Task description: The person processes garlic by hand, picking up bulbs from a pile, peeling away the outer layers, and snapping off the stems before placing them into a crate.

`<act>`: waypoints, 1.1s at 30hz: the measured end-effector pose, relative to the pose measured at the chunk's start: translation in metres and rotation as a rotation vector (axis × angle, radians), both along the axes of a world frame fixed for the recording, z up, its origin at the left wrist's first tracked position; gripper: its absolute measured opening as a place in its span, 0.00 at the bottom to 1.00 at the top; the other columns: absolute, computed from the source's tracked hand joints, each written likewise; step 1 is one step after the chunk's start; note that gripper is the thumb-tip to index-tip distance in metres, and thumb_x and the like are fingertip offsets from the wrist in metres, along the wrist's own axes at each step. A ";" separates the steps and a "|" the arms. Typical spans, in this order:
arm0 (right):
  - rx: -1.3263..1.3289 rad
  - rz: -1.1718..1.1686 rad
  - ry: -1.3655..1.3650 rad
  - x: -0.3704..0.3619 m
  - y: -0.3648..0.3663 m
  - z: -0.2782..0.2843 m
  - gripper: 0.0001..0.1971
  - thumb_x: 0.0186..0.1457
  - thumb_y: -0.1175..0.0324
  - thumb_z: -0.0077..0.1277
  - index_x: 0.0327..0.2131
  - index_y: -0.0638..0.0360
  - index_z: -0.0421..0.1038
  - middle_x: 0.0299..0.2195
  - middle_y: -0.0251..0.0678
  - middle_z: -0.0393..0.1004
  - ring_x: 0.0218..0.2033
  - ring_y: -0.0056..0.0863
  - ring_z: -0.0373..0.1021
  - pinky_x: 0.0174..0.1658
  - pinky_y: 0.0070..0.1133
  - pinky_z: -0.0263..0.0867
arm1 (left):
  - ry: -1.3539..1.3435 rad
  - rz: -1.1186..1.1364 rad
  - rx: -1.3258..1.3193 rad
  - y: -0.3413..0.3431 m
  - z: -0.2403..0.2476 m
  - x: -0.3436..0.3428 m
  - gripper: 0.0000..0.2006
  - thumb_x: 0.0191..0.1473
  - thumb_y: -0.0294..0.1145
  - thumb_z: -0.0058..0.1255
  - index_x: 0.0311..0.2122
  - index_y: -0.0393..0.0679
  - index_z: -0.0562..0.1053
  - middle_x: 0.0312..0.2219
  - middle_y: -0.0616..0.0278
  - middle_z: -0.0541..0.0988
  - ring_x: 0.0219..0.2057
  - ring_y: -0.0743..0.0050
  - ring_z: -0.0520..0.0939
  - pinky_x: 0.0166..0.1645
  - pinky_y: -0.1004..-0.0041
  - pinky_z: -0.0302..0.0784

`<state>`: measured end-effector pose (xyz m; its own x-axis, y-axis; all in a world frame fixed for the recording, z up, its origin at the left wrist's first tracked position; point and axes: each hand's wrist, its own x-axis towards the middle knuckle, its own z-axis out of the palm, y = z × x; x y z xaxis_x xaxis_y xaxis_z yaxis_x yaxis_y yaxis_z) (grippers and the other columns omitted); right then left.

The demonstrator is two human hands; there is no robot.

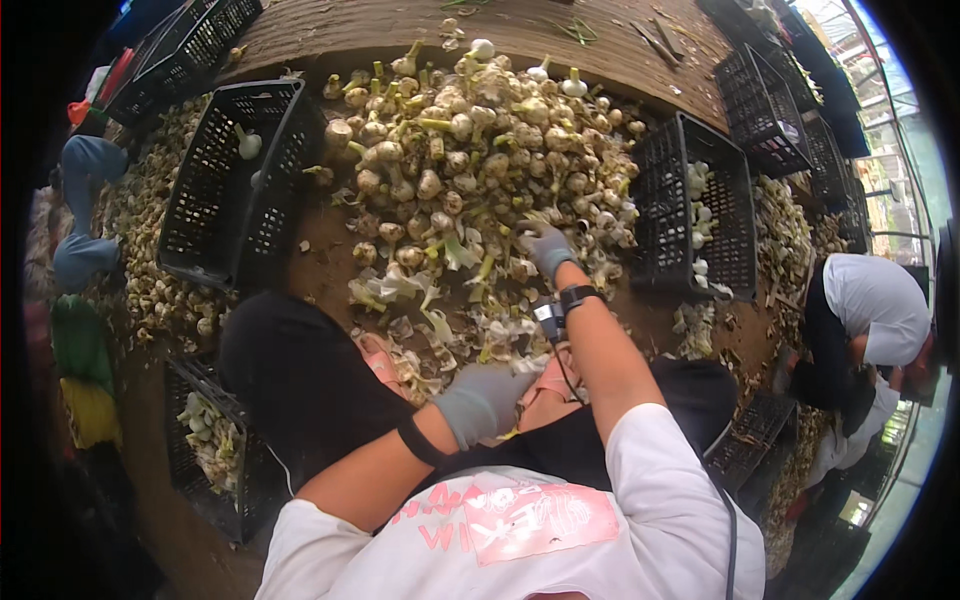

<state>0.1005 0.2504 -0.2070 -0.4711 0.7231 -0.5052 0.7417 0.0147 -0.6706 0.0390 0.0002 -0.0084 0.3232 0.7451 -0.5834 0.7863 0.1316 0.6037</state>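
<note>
A big heap of garlic bulbs (pixel 480 150), many with cut green stems and soil on them, lies on the ground in front of me. My right hand (pixel 547 248), in a grey glove, reaches into its near right side; its fingers are apart and touch the bulbs. Low between my knees is my left hand (pixel 485 402), also gloved in grey. Its fingers are curled, and whatever they hold is hidden. Pale garlic peelings (pixel 440 335) lie loose between the heap and my pink sandals (pixel 548 388).
A black plastic crate (pixel 190 225) with a few white bulbs stands left; another crate (pixel 660 200) with several cleaned bulbs stands right. A third crate (pixel 250 480) sits by my left knee. Beyond the heap runs a wooden board (pixel 370 25). A person in a white head covering (pixel 875 305) crouches at right.
</note>
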 end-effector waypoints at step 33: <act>-0.976 -0.226 0.894 0.038 -0.153 0.217 0.25 0.57 0.49 0.40 0.51 0.56 0.65 0.44 0.38 0.71 0.46 0.34 0.68 0.49 0.34 0.64 | -0.540 0.940 0.919 -0.006 -0.015 -0.041 0.20 0.43 0.25 0.56 0.45 0.42 0.70 0.41 0.56 0.75 0.43 0.62 0.76 0.50 0.69 0.70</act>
<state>0.1382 0.0978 0.0103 -0.8266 0.3514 -0.4396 -0.0303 -0.8077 -0.5888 -0.0023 -0.0059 -0.0229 -0.4733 0.8442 0.2517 0.2764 -0.1290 0.9523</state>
